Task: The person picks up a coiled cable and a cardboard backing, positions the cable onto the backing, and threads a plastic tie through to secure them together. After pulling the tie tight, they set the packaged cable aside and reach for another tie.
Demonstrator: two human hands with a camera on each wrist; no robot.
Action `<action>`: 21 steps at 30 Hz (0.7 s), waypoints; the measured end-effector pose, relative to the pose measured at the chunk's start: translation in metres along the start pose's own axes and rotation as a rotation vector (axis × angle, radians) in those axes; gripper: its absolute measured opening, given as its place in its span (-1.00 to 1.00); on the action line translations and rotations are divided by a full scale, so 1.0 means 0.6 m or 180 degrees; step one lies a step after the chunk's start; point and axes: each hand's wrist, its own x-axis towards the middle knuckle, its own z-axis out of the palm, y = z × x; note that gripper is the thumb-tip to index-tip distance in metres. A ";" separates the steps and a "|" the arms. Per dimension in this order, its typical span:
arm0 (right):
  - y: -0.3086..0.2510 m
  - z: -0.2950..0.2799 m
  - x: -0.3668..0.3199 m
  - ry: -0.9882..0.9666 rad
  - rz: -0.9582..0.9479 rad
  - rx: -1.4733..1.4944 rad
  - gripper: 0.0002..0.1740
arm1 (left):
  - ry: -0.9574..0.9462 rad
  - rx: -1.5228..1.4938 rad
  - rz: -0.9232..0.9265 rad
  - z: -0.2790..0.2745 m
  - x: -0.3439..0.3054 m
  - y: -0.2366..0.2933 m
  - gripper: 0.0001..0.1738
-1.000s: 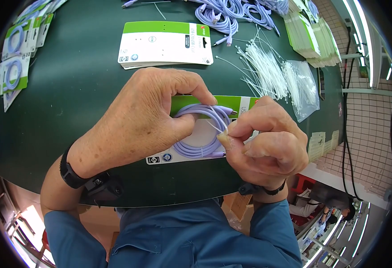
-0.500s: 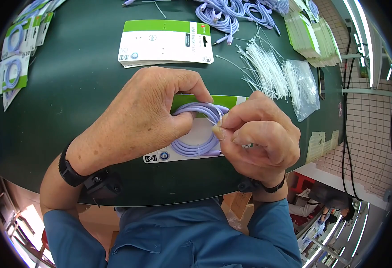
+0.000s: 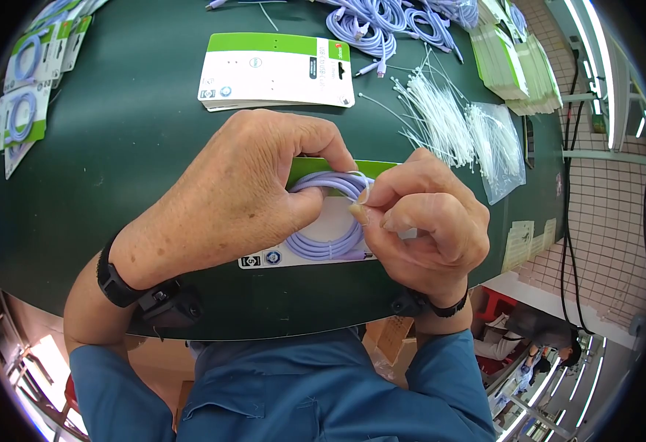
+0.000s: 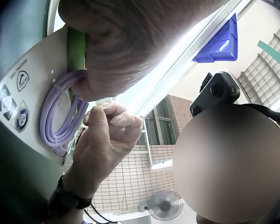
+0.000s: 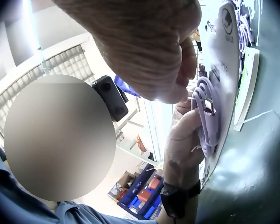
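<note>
A coiled lilac USB cable (image 3: 323,249) lies against a green-and-white packaging card (image 3: 252,262), which is close over the table. My left hand (image 3: 238,195) grips the coil and card, with its thumb inside the coil and its index finger at the coil's top. A white cable tie (image 3: 368,190) loops round the coil's upper right side. Its end is pinched between thumb and index finger of my right hand (image 3: 437,225), which covers the card's right part. In the right wrist view, a metal plug (image 5: 209,106) shows on the coil (image 5: 200,133).
Behind my hands lies a stack of cards (image 3: 275,81). Loose white cable ties (image 3: 433,110) and a clear bag (image 3: 496,151) of them lie back right, near lilac cables (image 3: 371,29) and piled cards (image 3: 500,66). Carded cables (image 3: 25,114) sit at the far left.
My right hand has shifted slightly left and up with the cable tie's end, nearer the coil. My left hand keeps its hold on the coil and card.
</note>
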 end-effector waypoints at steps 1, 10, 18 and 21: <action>0.000 0.000 -0.001 -0.0001 0.0000 -0.0001 -0.54 | -0.0009 0.0006 -0.0008 0.000 0.000 0.000 -0.69; -0.001 0.000 -0.002 -0.0014 -0.0045 -0.0115 -0.53 | -0.0045 0.0042 -0.0039 -0.002 0.000 0.001 -0.69; 0.001 0.002 -0.002 -0.0018 -0.0043 -0.0161 -0.53 | -0.0042 0.0025 0.0029 -0.001 0.000 0.000 -0.69; 0.002 0.003 -0.002 -0.0039 -0.0072 -0.0206 -0.53 | -0.0064 -0.0016 -0.0039 -0.001 0.000 0.002 -0.68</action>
